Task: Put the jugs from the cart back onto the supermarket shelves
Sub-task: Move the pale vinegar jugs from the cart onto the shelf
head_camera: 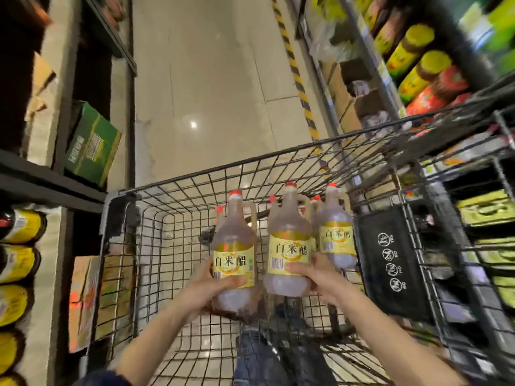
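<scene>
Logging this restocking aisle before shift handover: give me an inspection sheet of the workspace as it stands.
Surface: wire cart, standing on tiled floor.
Job's things: left jug and right jug held upright; other red-capped jugs stand behind them in the cart.
Clutter: green carton on the left shelf.
Grippers: left hand grips left jug; right hand grips right jug.
Cables: nothing seen.
Surroundings: yellow-lidded jars shelved at right; hazard stripe on floor.
</scene>
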`<state>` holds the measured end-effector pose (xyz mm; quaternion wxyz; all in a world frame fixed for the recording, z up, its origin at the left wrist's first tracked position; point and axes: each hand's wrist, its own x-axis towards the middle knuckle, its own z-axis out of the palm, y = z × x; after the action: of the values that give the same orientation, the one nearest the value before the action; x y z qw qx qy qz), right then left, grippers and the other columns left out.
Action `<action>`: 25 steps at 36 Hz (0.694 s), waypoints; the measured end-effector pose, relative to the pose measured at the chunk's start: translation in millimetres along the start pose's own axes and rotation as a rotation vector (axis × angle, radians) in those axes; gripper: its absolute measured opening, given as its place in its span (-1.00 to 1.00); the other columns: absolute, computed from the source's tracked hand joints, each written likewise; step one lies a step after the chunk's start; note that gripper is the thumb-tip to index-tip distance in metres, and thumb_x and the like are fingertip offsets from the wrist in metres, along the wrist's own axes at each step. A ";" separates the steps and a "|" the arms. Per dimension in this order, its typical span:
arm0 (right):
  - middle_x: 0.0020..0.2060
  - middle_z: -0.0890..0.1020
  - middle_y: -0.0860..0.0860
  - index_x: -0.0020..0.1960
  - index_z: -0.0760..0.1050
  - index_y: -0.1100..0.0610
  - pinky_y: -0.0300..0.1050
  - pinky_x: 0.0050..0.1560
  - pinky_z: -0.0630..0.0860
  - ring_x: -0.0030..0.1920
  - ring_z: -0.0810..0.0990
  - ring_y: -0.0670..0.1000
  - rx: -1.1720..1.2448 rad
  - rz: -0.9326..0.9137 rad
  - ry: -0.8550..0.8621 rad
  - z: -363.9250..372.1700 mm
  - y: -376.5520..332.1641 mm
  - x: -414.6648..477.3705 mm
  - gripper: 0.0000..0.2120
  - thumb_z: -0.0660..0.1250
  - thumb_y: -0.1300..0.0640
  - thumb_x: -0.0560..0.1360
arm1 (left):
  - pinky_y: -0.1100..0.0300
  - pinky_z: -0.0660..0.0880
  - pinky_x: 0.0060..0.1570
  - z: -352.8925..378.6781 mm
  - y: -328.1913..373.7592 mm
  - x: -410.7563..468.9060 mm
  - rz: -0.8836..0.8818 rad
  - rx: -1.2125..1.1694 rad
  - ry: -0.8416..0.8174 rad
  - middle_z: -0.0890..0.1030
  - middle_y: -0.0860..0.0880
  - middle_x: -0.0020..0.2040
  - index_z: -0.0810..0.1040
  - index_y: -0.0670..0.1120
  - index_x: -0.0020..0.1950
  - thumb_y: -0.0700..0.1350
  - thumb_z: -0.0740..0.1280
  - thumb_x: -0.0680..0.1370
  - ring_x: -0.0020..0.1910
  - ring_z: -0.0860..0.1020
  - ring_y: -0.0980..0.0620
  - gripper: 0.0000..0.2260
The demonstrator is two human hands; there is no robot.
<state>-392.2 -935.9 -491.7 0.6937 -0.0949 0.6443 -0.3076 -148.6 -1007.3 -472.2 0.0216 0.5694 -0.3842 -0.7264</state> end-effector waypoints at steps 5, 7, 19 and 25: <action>0.02 0.69 0.08 0.18 0.47 0.16 -0.11 -0.07 0.59 0.01 0.68 0.04 0.026 -0.117 0.030 2.7 -7.8 -49.2 -0.23 0.62 0.06 0.02 | 0.31 0.57 -0.22 10.9 32.3 -33.0 0.103 0.098 -0.004 0.72 0.04 -0.11 0.47 -0.16 0.18 0.04 0.67 0.03 -0.14 0.68 0.12 -0.19; 0.00 0.69 0.08 0.13 0.49 0.14 -0.13 -0.07 0.59 -0.02 0.68 0.03 0.013 -0.161 0.066 3.1 -13.2 -70.5 -0.30 0.66 0.11 0.04 | 0.39 0.53 -0.32 17.3 46.9 -49.3 0.166 0.124 0.000 0.71 0.07 -0.20 0.47 -0.11 0.11 -0.07 0.65 0.15 -0.23 0.66 0.22 -0.38; 0.06 0.65 0.10 0.21 0.45 0.16 -0.03 0.02 0.60 0.05 0.64 0.06 0.037 -0.490 0.382 -4.1 -32.0 -204.5 -0.37 0.57 0.35 0.19 | 0.21 0.61 -0.18 59.4 127.6 -133.4 0.469 0.322 -0.128 0.68 -0.02 -0.02 0.46 -0.03 0.15 0.03 0.62 -0.10 -0.10 0.68 0.07 -0.16; -0.06 0.62 -0.02 0.01 0.40 0.00 -0.31 -0.23 0.57 -0.11 0.61 -0.14 0.109 -0.675 0.510 -16.3 -31.2 -286.7 -0.47 0.54 0.41 0.23 | 0.01 0.58 0.03 103.8 158.8 -170.5 0.664 0.404 -0.215 0.69 0.00 -0.04 0.48 0.03 0.09 0.04 0.62 -0.08 -0.03 0.66 0.01 -0.23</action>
<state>-411.6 -798.9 -238.1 0.3765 -0.1847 0.7107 -0.5648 -240.9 -983.8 -235.6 0.1024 0.3279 -0.6825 -0.6451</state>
